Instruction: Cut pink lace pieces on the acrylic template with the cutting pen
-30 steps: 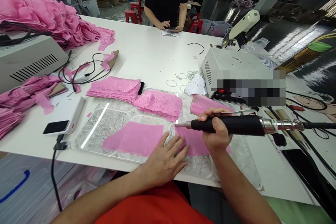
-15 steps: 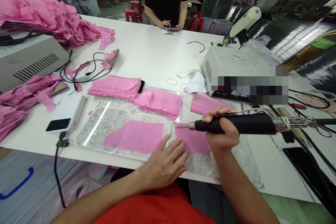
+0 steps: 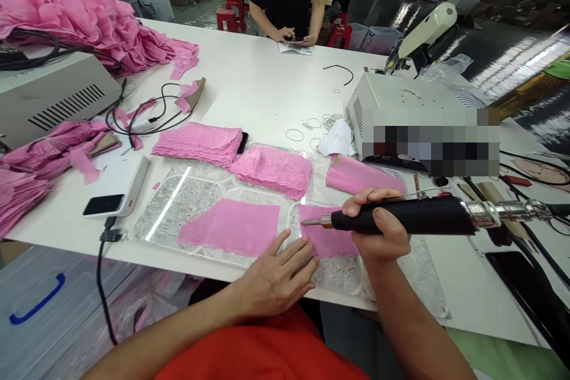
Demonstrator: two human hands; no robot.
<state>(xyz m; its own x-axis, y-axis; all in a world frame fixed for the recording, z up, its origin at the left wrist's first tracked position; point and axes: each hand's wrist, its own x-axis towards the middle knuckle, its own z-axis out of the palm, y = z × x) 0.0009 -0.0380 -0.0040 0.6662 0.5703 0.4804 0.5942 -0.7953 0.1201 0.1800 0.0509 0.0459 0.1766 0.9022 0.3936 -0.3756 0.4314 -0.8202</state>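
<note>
My right hand clamped round black-handled tool, long axis left-right, metal tip pointing left over right-hand pink piece. Left hand nearer that piece: palm down, holding nothing, fingertips at near-left edge.

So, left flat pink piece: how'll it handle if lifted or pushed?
Probably floppy: the pink piece looks like thin cloth. Likely light for its size, as it seems a single layer. Pushed, it may bunch up: its lower edge already looks wavy.
</note>
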